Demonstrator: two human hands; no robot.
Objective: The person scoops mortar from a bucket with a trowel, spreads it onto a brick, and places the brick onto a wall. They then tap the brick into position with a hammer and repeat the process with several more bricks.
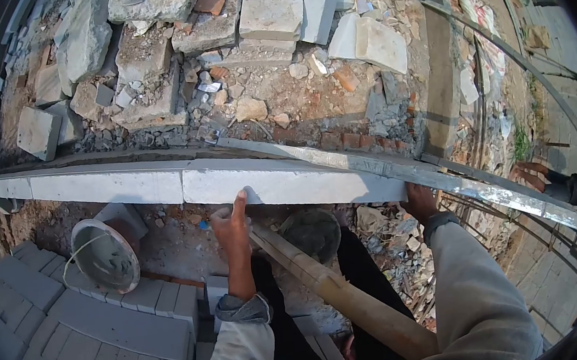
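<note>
A long row of pale lightweight concrete blocks [101, 187] crosses the view, with a joint between neighbouring blocks. My left hand [232, 230] has its thumb raised against the near edge of the right-hand block [289, 181]; its other fingers are curled in, with nothing seen in them. At that block's right end, my right hand [419, 202] grips the corner, its fingertips partly hidden. A long metal straightedge bar [401, 167] slants over the block's far side and runs out to the right. Below my hands, a bamboo pole [337, 292] angles between my legs.
A bucket of grey mortar [104, 256] stands at left, above stacked grey blocks [114, 331]. Another round container of mortar [309, 236] sits beneath the row. Broken concrete slabs [269, 8] and rubble lie beyond. Another person's hand [533, 173] is at right.
</note>
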